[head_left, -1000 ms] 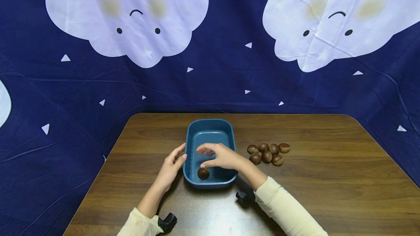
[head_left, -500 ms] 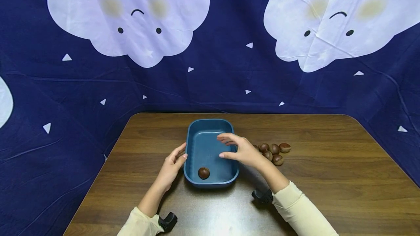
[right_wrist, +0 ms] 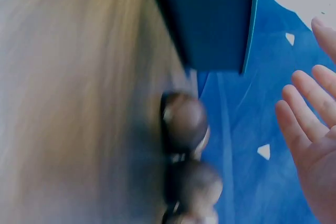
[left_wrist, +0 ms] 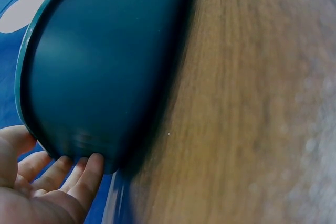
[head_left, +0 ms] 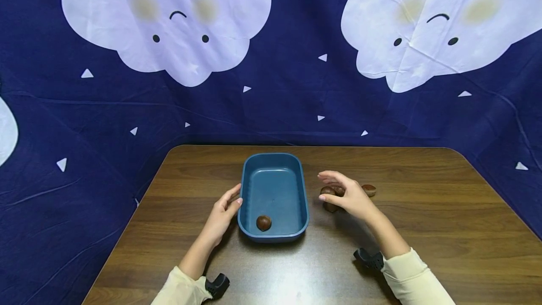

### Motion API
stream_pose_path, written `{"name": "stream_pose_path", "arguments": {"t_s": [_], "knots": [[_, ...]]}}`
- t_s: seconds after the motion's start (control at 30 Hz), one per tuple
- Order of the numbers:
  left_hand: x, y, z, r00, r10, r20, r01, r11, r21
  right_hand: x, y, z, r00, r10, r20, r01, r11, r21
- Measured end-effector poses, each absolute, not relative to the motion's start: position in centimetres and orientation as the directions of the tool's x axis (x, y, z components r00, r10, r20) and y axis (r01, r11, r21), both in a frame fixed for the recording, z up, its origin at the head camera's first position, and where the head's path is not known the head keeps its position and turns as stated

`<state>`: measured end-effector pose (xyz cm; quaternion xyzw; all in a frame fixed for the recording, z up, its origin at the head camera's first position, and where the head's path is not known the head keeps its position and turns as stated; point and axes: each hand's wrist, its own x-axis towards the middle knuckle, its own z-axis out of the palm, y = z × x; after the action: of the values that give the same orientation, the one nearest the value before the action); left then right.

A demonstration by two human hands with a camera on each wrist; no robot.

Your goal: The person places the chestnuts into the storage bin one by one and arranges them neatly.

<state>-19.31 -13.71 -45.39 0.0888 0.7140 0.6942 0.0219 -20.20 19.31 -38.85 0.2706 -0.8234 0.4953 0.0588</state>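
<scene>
We get a sharp, bright head view, with white glare on the table (head_left: 432,215) toward its near edge and a shadow under the bin (head_left: 273,238); the light is probably overhead. In both wrist views the table blurs, as do the nuts (right_wrist: 186,121) in the right.

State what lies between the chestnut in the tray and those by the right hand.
In the head view: bare floor of the tray, its right wall, then bare wooden table.
</scene>
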Motion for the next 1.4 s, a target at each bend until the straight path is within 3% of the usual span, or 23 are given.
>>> {"name": "stream_pose_path", "arguments": {"t_s": [0.77, 1.4], "knots": [[-19.3, -13.8, -45.5, -0.985, 0.145, 0.097, 0.102, 0.027, 0.994, -20.7, 28.4, -45.6, -0.917, -0.261, 0.303, -0.399, 0.560, -0.726], [-19.3, -13.8, -45.4, -0.984, 0.149, 0.095, 0.103, 0.045, 0.994, -20.8, 29.7, -47.9, -0.920, -0.248, 0.302, -0.390, 0.618, -0.682]]}}
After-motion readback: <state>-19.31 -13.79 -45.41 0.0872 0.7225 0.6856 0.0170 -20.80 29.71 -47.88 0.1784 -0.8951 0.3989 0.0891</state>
